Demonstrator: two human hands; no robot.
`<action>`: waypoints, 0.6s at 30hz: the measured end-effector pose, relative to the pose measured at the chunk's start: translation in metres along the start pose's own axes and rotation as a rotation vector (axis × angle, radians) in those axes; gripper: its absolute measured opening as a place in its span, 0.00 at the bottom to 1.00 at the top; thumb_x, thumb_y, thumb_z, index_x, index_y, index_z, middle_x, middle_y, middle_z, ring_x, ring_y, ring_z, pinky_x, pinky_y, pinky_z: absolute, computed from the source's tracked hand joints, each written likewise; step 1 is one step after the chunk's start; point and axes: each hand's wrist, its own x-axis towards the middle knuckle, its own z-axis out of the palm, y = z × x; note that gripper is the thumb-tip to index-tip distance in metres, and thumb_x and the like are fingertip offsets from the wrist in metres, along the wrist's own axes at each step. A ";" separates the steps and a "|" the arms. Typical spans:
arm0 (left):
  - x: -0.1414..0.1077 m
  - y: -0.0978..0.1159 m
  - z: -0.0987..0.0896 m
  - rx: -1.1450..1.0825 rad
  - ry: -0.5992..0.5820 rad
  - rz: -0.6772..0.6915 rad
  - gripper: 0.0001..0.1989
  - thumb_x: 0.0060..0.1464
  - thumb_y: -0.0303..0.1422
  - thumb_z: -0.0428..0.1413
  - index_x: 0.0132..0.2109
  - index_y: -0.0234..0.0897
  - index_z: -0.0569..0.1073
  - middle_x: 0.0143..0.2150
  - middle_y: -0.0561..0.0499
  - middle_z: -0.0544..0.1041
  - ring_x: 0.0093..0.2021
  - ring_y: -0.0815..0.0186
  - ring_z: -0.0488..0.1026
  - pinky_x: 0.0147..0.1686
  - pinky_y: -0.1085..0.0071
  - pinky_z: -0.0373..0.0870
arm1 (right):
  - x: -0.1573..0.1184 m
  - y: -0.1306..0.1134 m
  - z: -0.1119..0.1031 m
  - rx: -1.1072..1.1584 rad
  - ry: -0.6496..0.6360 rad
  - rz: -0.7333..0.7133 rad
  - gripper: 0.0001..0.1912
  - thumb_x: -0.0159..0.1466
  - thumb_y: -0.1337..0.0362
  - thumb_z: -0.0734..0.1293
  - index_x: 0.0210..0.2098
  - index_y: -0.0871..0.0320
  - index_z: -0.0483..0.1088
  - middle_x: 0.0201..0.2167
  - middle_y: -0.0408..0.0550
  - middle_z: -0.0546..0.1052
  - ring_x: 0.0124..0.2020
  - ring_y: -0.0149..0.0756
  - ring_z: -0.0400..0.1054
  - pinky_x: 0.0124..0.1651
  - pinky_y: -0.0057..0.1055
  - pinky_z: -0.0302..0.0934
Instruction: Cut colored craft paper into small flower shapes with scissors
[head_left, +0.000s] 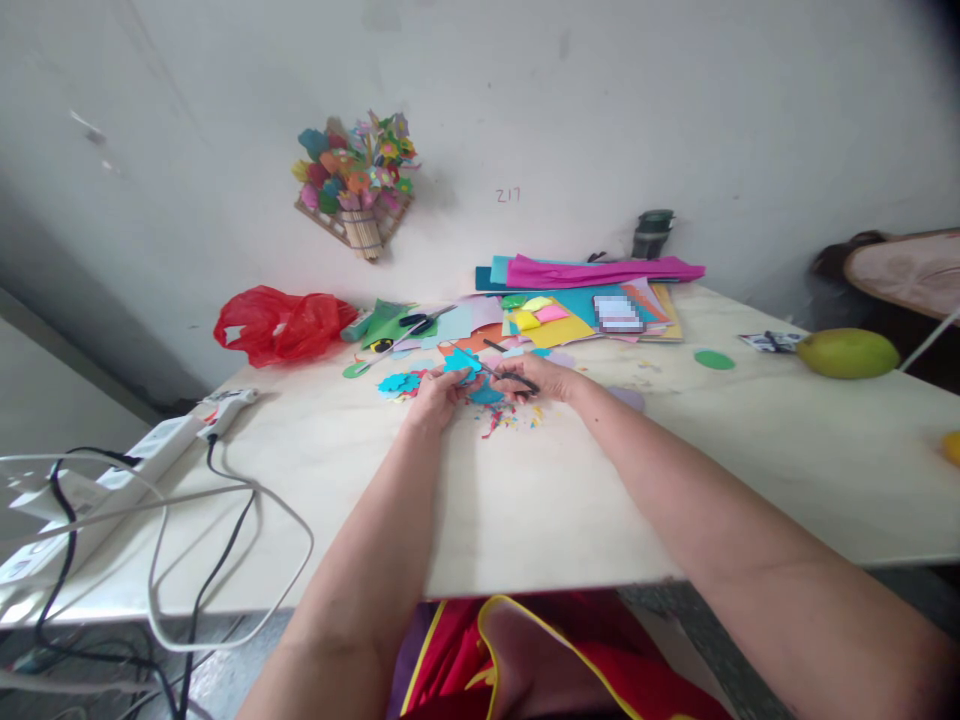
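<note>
My left hand pinches a blue paper flower with a scalloped edge above the middle of the table. Dark-handled scissors are in my right hand, their blades pointing left toward the flower. Whether the blades touch the paper I cannot tell. Left of my left hand lie more blue paper flowers with some pink paper beneath. Another piece of blue paper shows below the scissors. Small red, yellow and blue paper scraps are scattered on the tabletop just in front of my hands.
Coloured paper sheets, a second pair of scissors and a red plastic bag lie toward the wall. Power strips with loose cables occupy the left. A green paper circle and a yellow-green fruit sit right.
</note>
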 end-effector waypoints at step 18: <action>0.000 -0.001 -0.001 0.016 -0.035 0.000 0.13 0.33 0.28 0.68 0.29 0.31 0.75 0.27 0.50 0.78 0.26 0.69 0.73 0.28 0.73 0.73 | -0.004 -0.013 0.004 0.027 0.037 0.023 0.10 0.56 0.61 0.70 0.31 0.62 0.68 0.15 0.38 0.69 0.13 0.23 0.59 0.17 0.21 0.53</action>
